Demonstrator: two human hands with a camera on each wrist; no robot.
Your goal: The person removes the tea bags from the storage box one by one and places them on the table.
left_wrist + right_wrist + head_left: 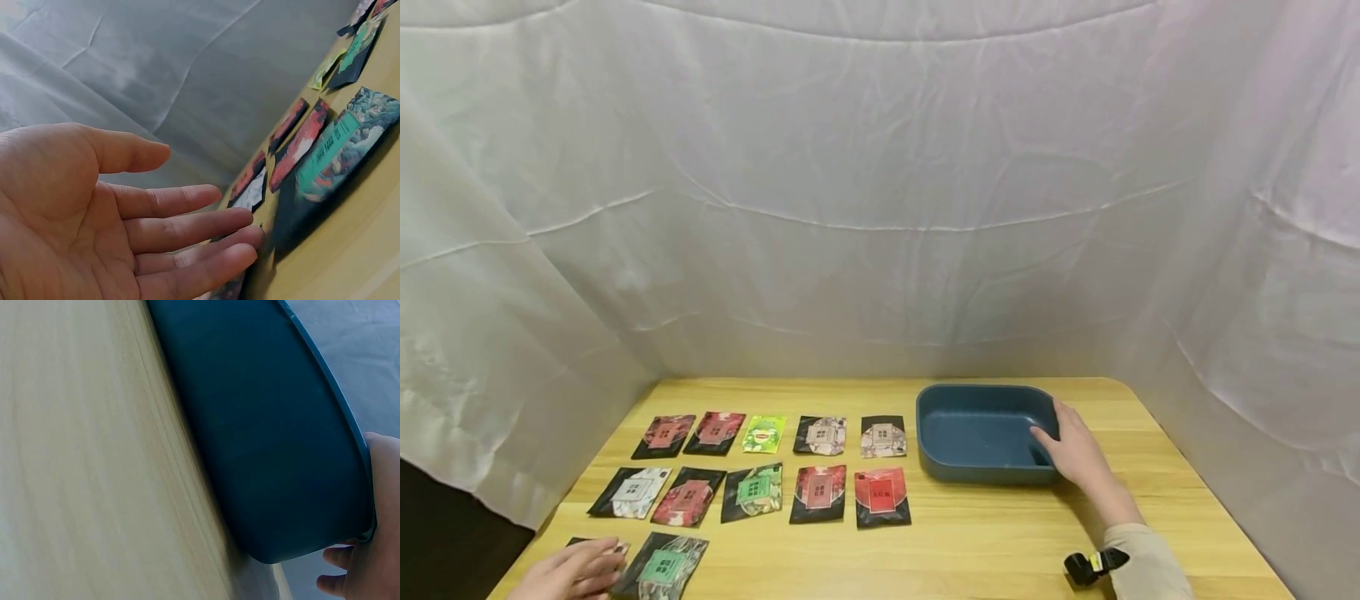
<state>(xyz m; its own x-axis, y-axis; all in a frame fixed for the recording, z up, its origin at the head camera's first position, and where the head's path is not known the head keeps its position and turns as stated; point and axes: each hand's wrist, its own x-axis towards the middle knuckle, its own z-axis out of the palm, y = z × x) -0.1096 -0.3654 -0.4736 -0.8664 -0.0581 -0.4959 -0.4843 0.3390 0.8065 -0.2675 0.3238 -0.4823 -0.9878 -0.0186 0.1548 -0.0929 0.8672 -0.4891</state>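
On the table's right half stands a dark blue plastic basin (951,472). My right hand (1077,450) grips its right wall, thumb over the rim on the inside; in the right wrist view the hand (382,519) is at the end of the basin (269,437). At the front left, my left hand (571,572) is by a green-labelled tea sachet (666,565) and partly covers another sachet (623,547). The left wrist view has this hand (119,219) palm showing, fingers loosely extended, holding nothing, with the green-labelled sachet (337,156) beyond the fingertips.
Several tea sachets lie in rows left of the basin, among them a yellow-green one (764,434), a red one (882,497) and a white-and-black one (629,492). Pale cloth (880,250) hangs around the wooden table (985,550) at the back and sides.
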